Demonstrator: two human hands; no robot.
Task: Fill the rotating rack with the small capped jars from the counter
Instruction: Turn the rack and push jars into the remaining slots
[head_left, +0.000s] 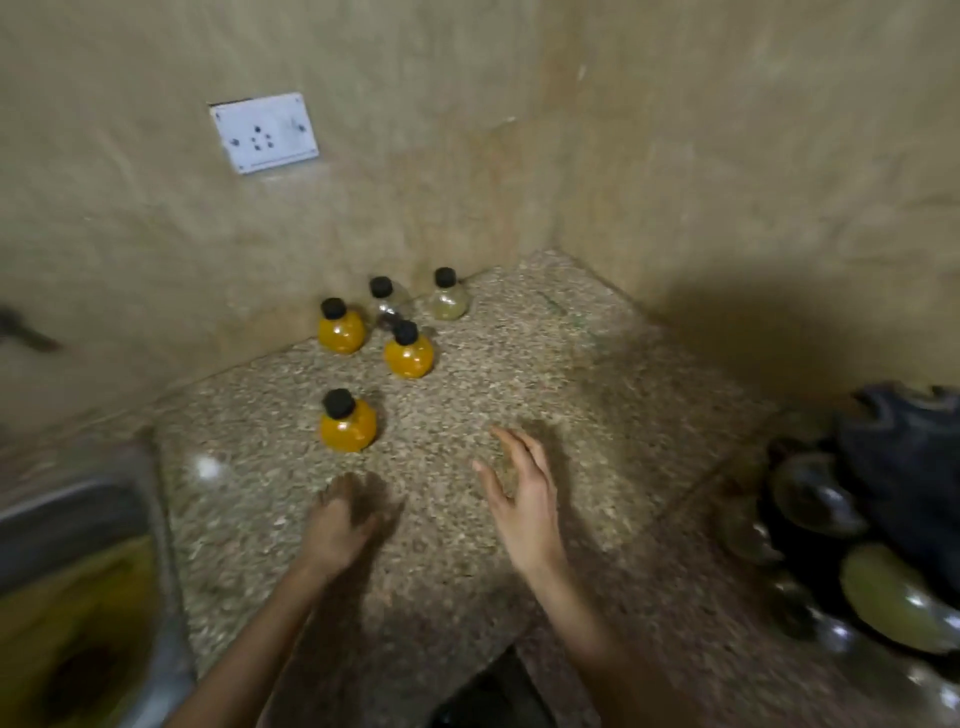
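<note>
Several small round jars with black caps stand on the speckled stone counter (519, 364) near the corner of the wall. The nearest yellow jar (347, 423) stands alone. Behind it are a second yellow jar (409, 352) and a third yellow jar (341, 328). A clear jar (387, 299) and a pale greenish jar (449, 299) stand at the back. My left hand (340, 525) hovers low over the counter, below the nearest jar, holding nothing. My right hand (519, 493) is held out with relaxed spread fingers, empty. The rotating rack (872, 525) at the right edge holds several jars, blurred.
A steel sink (78, 597) with yellowish contents lies at the lower left. A white wall socket (265, 132) sits above the jars. A dark cloth or bag (904, 447) lies on top of the rack area. The counter's front edge (467, 670) is notched near my arms.
</note>
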